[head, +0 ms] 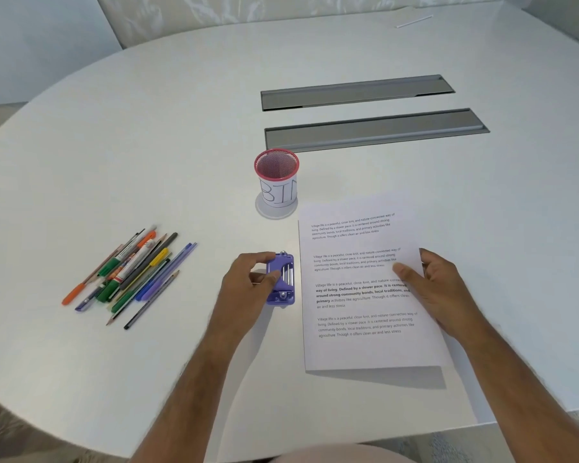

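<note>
Left hand (pixel 248 285) is pinching the punch (pixel 285 283), seemingly rigid and light, just left of the sheet (pixel 358 349); right hand (pixel 445 292) is gripping the floppy sheet's right edge.

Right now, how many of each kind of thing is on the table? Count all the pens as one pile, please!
Printed sheet: 1
Purple gadget: 1
Pink mesh cup: 1
Pile of pens and pencils: 1 (too overlapped to count one by one)
Grey slots in the table: 2
White stick: 1
Total: 7
</note>
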The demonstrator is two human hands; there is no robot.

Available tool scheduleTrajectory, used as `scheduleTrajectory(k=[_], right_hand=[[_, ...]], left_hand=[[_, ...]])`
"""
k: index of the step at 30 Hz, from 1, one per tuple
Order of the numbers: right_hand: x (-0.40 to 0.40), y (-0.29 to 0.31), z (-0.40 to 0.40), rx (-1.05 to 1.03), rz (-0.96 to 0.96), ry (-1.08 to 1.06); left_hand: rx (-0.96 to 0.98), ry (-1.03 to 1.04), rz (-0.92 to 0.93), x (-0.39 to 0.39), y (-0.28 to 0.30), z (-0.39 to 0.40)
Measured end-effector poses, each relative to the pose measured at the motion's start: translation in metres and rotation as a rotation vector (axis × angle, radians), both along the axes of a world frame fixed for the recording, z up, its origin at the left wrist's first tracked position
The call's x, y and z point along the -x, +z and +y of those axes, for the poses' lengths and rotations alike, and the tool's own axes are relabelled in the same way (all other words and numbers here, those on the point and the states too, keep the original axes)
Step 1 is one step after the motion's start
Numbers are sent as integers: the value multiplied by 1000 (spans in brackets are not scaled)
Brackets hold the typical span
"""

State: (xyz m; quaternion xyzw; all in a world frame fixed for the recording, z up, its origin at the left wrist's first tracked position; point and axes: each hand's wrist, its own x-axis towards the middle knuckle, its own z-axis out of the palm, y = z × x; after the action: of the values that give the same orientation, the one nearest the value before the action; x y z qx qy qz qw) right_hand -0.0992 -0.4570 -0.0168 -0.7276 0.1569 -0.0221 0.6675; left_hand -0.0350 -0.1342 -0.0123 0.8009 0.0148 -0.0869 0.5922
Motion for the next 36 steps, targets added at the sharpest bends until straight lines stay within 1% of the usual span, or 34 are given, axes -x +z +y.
scheduleTrajectory(k=[7, 12, 18, 30, 36], right_hand=[[-1, 0, -4, 25, 14, 8], [-2, -1, -6, 4, 26, -15], [-4, 0, -4, 7, 29, 5], [-8, 3, 8, 102, 24, 35], [-8, 5, 10, 86, 31, 23]], left_hand=[[14, -32, 7, 3, -1, -14], [16, -30, 18, 2, -1, -15], [25, -39, 35, 3, 2, -20], [3, -64, 57, 1, 2, -27], [-28, -54, 27, -5, -2, -26]])
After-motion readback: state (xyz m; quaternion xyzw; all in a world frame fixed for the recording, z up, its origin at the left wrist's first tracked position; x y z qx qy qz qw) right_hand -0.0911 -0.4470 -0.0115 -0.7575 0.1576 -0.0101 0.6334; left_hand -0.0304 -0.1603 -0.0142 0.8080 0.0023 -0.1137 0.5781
